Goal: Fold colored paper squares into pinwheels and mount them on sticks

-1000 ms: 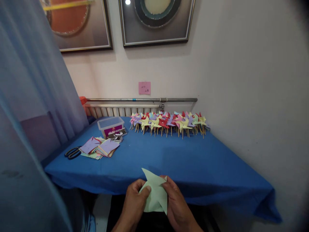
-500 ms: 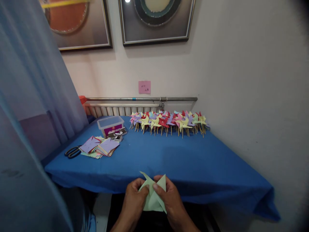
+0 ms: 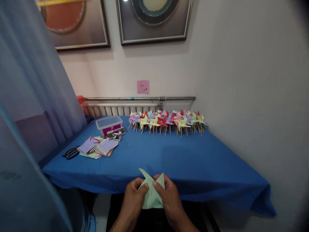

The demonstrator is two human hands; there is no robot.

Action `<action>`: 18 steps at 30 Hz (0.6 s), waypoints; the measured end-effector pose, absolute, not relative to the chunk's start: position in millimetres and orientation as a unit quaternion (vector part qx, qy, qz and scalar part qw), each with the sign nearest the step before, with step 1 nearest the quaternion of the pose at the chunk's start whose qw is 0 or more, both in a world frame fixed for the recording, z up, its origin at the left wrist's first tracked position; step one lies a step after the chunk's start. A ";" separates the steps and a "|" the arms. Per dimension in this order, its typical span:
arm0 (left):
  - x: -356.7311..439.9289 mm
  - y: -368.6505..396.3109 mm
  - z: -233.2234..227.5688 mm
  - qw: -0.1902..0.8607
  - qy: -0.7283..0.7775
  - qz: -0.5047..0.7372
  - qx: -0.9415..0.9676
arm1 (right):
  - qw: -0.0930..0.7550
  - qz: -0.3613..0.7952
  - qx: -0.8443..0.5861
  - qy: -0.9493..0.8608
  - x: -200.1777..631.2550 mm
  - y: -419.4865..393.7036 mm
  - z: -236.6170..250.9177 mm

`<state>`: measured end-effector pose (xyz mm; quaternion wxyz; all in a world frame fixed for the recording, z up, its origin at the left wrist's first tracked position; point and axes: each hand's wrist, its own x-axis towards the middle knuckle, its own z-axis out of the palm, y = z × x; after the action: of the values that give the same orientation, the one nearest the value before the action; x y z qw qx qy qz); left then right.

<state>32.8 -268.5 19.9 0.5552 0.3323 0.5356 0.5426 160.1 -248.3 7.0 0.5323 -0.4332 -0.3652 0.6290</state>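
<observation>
Blue tablecloth (image 3: 145,153), hands (image 3: 133,196) (image 3: 170,195) closed, pinching green paper (image 3: 151,199)

At six o'clock in view, the sheet (image 3: 151,197) is smooth, matt paper. Matt cloth (image 3: 217,190) covers the desk (image 3: 183,154). Toward nine o'clock, the tub (image 3: 111,129) is clear, glossy plastic; the pinwheels (image 3: 162,121) are matt paper on wooden sticks (image 3: 181,132); at twelve o'clock, the frame (image 3: 154,42) looks glossy.

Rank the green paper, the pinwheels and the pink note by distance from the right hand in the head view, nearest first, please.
1. Green paper: pinched by the right hand.
2. Pinwheels: ahead, on the blue tablecloth.
3. Pink note: beyond, on the wall.
</observation>
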 end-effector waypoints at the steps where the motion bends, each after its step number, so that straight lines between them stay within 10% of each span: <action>1: 32.9 -268.9 20.7 0.555 0.536 0.543 0.332 | 0.533 0.624 -0.436 -0.368 159.6 -248.2 6.9; 18: 33.6 -267.8 20.9 0.527 0.561 0.536 0.347 | 0.521 0.558 -0.490 -0.422 156.0 -249.7 6.5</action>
<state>33.6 -267.8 20.9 0.5275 0.3467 0.5609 0.5357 156.0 -249.7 6.5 0.5207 -0.4898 -0.4218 0.5577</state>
